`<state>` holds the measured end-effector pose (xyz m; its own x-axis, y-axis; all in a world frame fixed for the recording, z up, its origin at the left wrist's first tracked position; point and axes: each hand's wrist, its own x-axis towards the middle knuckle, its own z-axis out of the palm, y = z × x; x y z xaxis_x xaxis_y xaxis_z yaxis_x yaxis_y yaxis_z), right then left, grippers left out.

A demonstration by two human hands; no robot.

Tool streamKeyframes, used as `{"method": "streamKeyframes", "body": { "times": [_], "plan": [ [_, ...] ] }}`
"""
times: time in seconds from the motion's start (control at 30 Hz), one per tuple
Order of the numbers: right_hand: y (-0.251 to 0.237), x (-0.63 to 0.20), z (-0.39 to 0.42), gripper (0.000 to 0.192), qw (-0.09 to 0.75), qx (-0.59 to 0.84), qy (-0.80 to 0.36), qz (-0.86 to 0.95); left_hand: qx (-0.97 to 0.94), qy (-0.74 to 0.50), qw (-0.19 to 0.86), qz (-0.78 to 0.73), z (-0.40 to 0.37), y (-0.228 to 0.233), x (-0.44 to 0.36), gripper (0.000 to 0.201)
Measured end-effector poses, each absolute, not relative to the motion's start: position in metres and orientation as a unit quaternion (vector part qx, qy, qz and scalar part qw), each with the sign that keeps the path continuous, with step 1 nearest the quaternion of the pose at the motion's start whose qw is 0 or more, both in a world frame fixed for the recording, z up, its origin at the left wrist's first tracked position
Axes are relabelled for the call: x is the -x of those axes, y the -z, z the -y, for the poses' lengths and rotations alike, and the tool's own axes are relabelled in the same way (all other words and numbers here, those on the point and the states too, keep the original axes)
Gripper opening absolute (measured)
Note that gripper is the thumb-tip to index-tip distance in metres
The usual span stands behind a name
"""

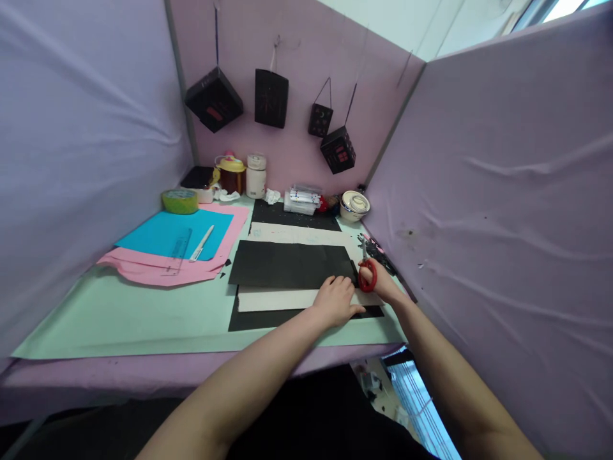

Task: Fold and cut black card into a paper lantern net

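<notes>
A sheet of black paper [292,263] lies across a white board [272,300], which itself rests on more black paper [258,321]. My left hand [336,300] is laid on the right part of the board, its fingers reaching the near edge of the black sheet. Just to the right, my right hand [376,281] grips red-handled scissors [368,276]. The blades point away from me, beside the sheet's right edge; whether they touch the paper I cannot tell.
Pink and blue sheets [191,231] with a clear ruler [181,246] and a white craft knife [202,244] lie left. A tape roll [180,201], jars and a bowl [354,206] line the back. Black scraps [378,255] lie right. Purple cloth walls enclose the table; black paper boxes [214,100] hang behind.
</notes>
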<state>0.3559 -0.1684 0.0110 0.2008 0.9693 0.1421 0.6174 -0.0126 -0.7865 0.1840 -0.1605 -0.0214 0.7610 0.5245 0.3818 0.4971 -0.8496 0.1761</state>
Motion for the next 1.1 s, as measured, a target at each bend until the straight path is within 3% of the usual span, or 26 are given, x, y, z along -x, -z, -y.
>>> {"method": "streamKeyframes", "body": {
  "times": [1.1],
  "plan": [
    [-0.011, -0.337, 0.163, 0.015, 0.37, 0.682, -0.227, 0.588, -0.925, -0.225, 0.071, -0.299, 0.163, 0.021, -0.184, 0.055]
  ]
}}
